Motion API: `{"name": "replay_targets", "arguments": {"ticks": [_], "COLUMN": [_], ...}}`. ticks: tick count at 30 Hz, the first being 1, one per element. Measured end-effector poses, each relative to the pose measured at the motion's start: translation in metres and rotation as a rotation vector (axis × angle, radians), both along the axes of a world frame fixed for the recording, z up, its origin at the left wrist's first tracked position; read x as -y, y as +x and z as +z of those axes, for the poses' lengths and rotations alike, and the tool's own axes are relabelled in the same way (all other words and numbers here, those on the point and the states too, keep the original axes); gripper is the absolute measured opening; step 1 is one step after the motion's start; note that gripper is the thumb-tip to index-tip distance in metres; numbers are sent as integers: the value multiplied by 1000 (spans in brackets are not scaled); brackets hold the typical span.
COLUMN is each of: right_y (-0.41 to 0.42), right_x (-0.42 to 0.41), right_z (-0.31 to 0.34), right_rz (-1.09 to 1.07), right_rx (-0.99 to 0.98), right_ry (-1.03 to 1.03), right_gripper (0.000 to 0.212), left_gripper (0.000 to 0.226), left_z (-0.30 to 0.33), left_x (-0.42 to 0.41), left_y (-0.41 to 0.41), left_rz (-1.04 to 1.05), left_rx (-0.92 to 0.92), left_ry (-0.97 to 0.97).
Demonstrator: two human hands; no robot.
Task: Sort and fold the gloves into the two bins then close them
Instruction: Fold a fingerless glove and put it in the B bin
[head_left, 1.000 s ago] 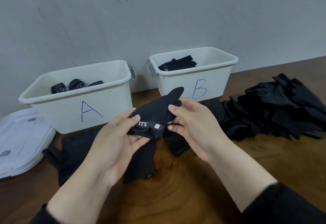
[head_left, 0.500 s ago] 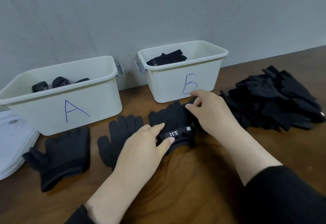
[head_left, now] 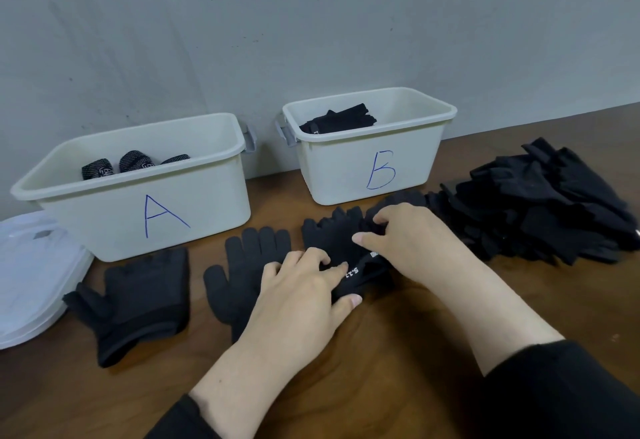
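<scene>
A black glove with a white-lettered cuff strap point(head_left: 337, 248) lies on the wooden table in front of bin B point(head_left: 370, 168). My left hand point(head_left: 304, 296) grips its cuff end, thumb under the edge. My right hand point(head_left: 412, 234) pinches its finger end with curled fingers. Bin A point(head_left: 138, 206) at the left holds three rolled patterned gloves point(head_left: 135, 161). Bin B holds folded black gloves point(head_left: 337, 120). Two more black gloves lie flat: one point(head_left: 138, 300) before bin A, another point(head_left: 249, 258) partly under my left hand.
A heap of black gloves point(head_left: 540, 206) lies at the right of the table. Stacked white lids point(head_left: 31, 272) sit at the far left beside bin A. Both bins stand against a grey wall, their grey latches point(head_left: 249, 142) facing each other.
The glove came down from mid-air onto the table before bin B. My hands now work it there, the right one curling onto its finger end and the left closing round the cuff.
</scene>
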State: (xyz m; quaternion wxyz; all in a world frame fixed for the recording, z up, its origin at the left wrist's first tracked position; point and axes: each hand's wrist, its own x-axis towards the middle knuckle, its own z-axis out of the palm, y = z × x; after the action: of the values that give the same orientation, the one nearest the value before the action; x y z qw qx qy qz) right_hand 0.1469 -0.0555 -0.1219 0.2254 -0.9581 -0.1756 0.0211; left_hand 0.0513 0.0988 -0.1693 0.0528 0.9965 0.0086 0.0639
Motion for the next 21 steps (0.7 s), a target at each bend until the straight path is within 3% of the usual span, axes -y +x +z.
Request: {"name": "replay_targets", "arguments": {"ticks": [14, 19, 21], "right_y": [-8, -8, -7], "right_x": [0, -3, -3], "right_z": [2, -3, -5], "right_rz": [76, 169, 201], "right_rx": [-67, -112, -101], "right_ry": [-48, -13, 44], "right_gripper": [66, 58, 62], "left_gripper": [55, 55, 42], "left_z": [4, 13, 11], "left_x": [3, -6, -10], "left_y": [-4, -6, -5], "left_rz": [5, 28, 57], "left_rx": [40, 196, 324], "left_ry": [-32, -284, -445]}}
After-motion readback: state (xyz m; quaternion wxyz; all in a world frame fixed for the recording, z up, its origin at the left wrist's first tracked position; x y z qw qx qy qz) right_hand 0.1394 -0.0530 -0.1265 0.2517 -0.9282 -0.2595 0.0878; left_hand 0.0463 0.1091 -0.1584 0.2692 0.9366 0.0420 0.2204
